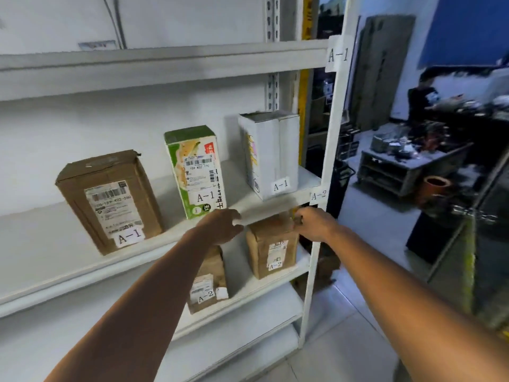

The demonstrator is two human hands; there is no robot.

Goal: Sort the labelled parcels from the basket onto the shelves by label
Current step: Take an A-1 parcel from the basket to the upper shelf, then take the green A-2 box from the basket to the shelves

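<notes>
A brown parcel labelled A-2 [272,246] stands upright on the shelf tagged A-2 [318,194], near its right end. My right hand [312,223] is at the parcel's top right corner, fingers curled on it. My left hand [223,227] hovers just left of the parcel's top with relaxed fingers and a small gap to it. A second brown A-2 parcel [209,282] stands further left, partly hidden by my left forearm. On the shelf above stand three A-1 parcels: a brown one [110,199], a green one [195,172] and a white one [271,153].
A white upright post [330,150] with an A-1 tag [338,54] bounds the shelves on the right. Lower shelf boards [248,334] sit beneath. To the right, a person stands at a cluttered workbench [413,161], with an orange pot [435,188] nearby.
</notes>
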